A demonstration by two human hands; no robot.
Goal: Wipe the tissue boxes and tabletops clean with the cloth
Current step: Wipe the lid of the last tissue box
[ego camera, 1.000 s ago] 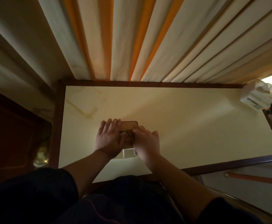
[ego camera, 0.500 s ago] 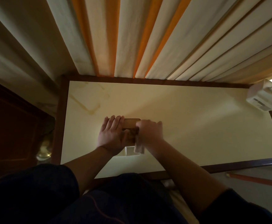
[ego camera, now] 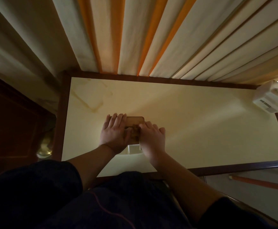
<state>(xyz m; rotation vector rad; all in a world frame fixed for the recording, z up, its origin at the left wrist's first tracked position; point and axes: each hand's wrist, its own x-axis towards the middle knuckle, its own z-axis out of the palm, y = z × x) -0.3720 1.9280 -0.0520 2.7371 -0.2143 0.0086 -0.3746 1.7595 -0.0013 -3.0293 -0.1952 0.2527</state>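
A tissue box with a brown wooden lid (ego camera: 135, 120) and a pale base (ego camera: 133, 148) stands in the middle of the cream tabletop (ego camera: 193, 116). My left hand (ego camera: 115, 134) rests on the left part of the lid, fingers straight and together. My right hand (ego camera: 153, 139) lies against the lid's right side and grips a crumpled cloth (ego camera: 135, 132), which shows only as a small bunch between the two hands. A second tissue box (ego camera: 270, 100), white with a tissue sticking out, sits at the table's far right corner.
The tabletop has a dark wooden frame (ego camera: 151, 79) and a brownish stain (ego camera: 92, 103) at its far left. Striped curtains (ego camera: 135, 38) hang behind it. A dark wooden panel (ego camera: 11, 121) stands to the left, and a brass object (ego camera: 44, 146) sits beside the table's edge.
My right hand moved from the box's near side up along the lid, and the pale cloth that hung below it is now bunched on top. My left hand stayed on the lid.
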